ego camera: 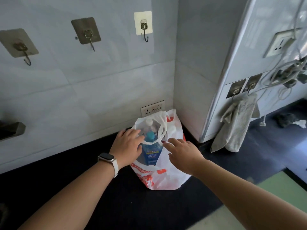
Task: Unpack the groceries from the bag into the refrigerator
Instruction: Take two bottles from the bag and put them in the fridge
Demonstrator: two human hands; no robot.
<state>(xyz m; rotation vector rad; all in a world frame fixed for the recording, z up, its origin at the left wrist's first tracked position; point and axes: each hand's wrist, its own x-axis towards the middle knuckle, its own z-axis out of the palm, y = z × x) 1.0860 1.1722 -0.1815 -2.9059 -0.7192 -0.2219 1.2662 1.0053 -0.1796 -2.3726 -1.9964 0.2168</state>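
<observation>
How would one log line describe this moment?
step: hands at bag | left hand: open, at bag rim | right hand: open, above bag | bag: upright on counter | bottle: blue cap, inside bag

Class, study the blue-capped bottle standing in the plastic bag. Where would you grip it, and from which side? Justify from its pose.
Grip the blue bottle at its neck, just below the cap, coming from above. It stands upright with the cap pointing at the open mouth of the bag, whose walls surround its sides.
</observation>
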